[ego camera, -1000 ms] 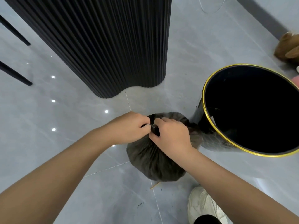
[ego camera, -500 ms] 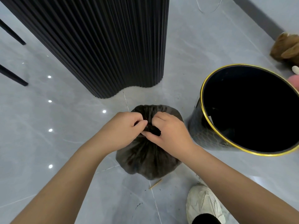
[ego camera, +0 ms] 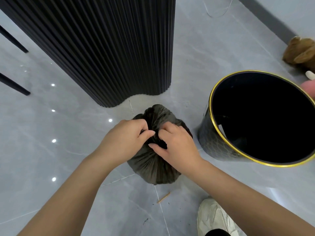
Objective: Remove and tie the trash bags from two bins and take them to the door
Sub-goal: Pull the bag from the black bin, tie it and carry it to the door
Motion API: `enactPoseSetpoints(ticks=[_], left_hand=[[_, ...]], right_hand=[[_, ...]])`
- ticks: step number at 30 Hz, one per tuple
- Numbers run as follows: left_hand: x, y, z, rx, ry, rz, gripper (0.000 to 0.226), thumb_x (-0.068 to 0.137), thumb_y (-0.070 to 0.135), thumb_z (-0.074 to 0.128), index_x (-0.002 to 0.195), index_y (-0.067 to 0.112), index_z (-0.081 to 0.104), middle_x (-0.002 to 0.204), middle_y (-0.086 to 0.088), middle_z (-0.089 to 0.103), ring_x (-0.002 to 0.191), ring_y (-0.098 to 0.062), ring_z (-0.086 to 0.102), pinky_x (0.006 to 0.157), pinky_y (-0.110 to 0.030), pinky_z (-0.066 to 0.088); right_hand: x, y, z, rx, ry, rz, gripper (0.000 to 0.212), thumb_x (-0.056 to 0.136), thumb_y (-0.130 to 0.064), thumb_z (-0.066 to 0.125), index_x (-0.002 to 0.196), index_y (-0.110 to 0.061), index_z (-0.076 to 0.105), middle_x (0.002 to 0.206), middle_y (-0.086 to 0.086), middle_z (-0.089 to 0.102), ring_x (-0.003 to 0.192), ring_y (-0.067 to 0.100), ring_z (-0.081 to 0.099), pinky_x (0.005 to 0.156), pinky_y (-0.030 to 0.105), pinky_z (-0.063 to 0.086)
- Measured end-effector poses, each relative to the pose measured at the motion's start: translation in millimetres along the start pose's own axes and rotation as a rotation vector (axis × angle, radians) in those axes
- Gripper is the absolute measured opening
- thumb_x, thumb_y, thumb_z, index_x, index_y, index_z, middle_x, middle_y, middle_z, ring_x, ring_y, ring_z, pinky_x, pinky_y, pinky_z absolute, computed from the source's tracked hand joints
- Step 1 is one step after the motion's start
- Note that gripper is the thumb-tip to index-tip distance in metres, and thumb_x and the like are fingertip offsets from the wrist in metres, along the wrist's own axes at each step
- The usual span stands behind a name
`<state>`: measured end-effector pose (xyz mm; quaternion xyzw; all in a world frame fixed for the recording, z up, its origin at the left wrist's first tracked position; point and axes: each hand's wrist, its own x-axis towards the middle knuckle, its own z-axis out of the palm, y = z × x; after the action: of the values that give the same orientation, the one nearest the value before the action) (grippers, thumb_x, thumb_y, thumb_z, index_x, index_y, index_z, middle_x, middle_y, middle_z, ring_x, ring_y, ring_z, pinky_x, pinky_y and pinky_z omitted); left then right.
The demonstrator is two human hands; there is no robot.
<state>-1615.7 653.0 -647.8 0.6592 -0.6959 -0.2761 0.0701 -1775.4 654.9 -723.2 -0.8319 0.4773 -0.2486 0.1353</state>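
A full dark trash bag [ego camera: 153,169] sits on the grey tiled floor, its top gathered into a bunch. My left hand [ego camera: 124,140] pinches the gathered plastic from the left with curled fingers. My right hand [ego camera: 175,143] grips the same bunch from the right, thumb pointing toward the left hand. Both hands hide the bag's neck, so I cannot see a knot. To the right of the bag stands a black bin with a gold rim [ego camera: 211,106], its inside dark and without a bag.
A tall black fluted column [ego camera: 105,48] rises just behind the bag. Two thin black furniture legs [ego camera: 15,86] stand at far left. A brown plush toy [ego camera: 301,53] lies by the wall at right. My white shoe [ego camera: 214,217] and a small wooden stick [ego camera: 163,197] are near the bag.
The bag has shifted left, away from the bin, leaving a gap. My hands have worked from a tight pull apart into a closer pinch at the bag's gathered top.
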Motion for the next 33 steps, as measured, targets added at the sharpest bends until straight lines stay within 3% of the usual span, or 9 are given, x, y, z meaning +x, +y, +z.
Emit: enactPoseSetpoints(ticks=[3,6,11,16,21,26,28,30,33], left_hand=[[1,3,1,0.03,0.006,0.012,0.026,0.091,0.04,0.055,0.073,0.02,0.055,0.058,0.003,0.053,0.055,-0.011,0.048,0.049,-0.027,0.033],[2,3,2,0.029,-0.003,0.009,0.026,0.091,0.04,0.055,0.072,0.023,0.054,0.057,0.004,0.054,0.055,-0.012,0.049,0.049,-0.027,0.033],[2,1,1,0.014,-0.019,-0.006,0.027,0.09,0.041,0.056,0.07,0.023,0.054,0.055,0.004,0.052,0.053,-0.012,0.048,0.05,-0.027,0.035],[3,0,2,0.024,-0.044,0.0,0.028,0.09,0.041,0.056,0.068,0.023,0.054,0.056,0.003,0.053,0.054,-0.012,0.048,0.051,-0.028,0.037],[3,1,0,-0.014,-0.04,0.003,0.028,0.089,0.04,0.057,0.069,0.021,0.056,0.056,0.002,0.054,0.054,-0.013,0.048,0.053,-0.032,0.039],[4,-2,-5,-0.022,-0.047,-0.025,0.029,0.09,0.039,0.057,0.066,0.023,0.054,0.057,0.003,0.054,0.052,-0.011,0.046,0.05,-0.027,0.036],[5,-5,-6,-0.022,-0.041,-0.039,0.029,0.09,0.04,0.057,0.068,0.022,0.054,0.057,0.002,0.055,0.052,-0.012,0.046,0.05,-0.027,0.036],[5,-7,-6,-0.027,-0.044,-0.041,0.029,0.09,0.04,0.057,0.068,0.021,0.055,0.057,0.002,0.054,0.051,-0.012,0.045,0.051,-0.029,0.037],[6,-8,-5,-0.037,-0.059,-0.031,0.029,0.09,0.039,0.057,0.068,0.021,0.055,0.055,0.002,0.052,0.051,-0.012,0.044,0.051,-0.03,0.037]], right_hand=[[3,-5,-5,0.08,-0.042,0.091,0.035,0.075,-0.04,0.073,0.087,-0.016,0.051,0.065,-0.01,0.049,0.056,0.012,0.044,0.062,0.03,0.043],[5,-5,-9,0.11,-0.108,0.131,0.044,0.079,-0.047,0.067,0.112,-0.02,0.054,0.068,-0.012,0.058,0.064,0.012,0.059,0.071,0.03,0.042],[3,-1,-6,-0.047,-0.083,0.093,0.04,0.078,-0.06,0.057,0.087,-0.021,0.062,0.08,-0.005,0.056,0.08,0.017,0.055,0.071,0.033,0.04],[2,3,-6,-0.124,-0.04,0.045,0.043,0.077,-0.062,0.055,0.084,-0.02,0.063,0.094,-0.004,0.057,0.094,0.018,0.052,0.084,0.038,0.037],[7,3,-6,-0.088,-0.101,0.086,0.041,0.077,-0.062,0.053,0.074,-0.02,0.052,0.062,-0.009,0.055,0.063,0.016,0.058,0.072,0.038,0.044],[2,0,-7,0.018,-0.115,0.148,0.043,0.08,-0.052,0.063,0.109,-0.023,0.053,0.057,-0.007,0.059,0.052,0.016,0.059,0.052,0.026,0.038],[0,0,-4,-0.053,-0.064,0.117,0.031,0.079,-0.049,0.066,0.096,-0.023,0.06,0.054,-0.006,0.058,0.051,0.017,0.058,0.051,0.027,0.04],[-1,2,0,-0.099,-0.032,0.089,0.025,0.078,-0.046,0.065,0.083,-0.021,0.06,0.063,-0.006,0.058,0.062,0.019,0.059,0.06,0.031,0.042],[3,4,0,-0.1,-0.041,0.049,0.028,0.076,-0.047,0.059,0.079,-0.018,0.061,0.086,-0.001,0.054,0.082,0.022,0.051,0.071,0.033,0.036]])
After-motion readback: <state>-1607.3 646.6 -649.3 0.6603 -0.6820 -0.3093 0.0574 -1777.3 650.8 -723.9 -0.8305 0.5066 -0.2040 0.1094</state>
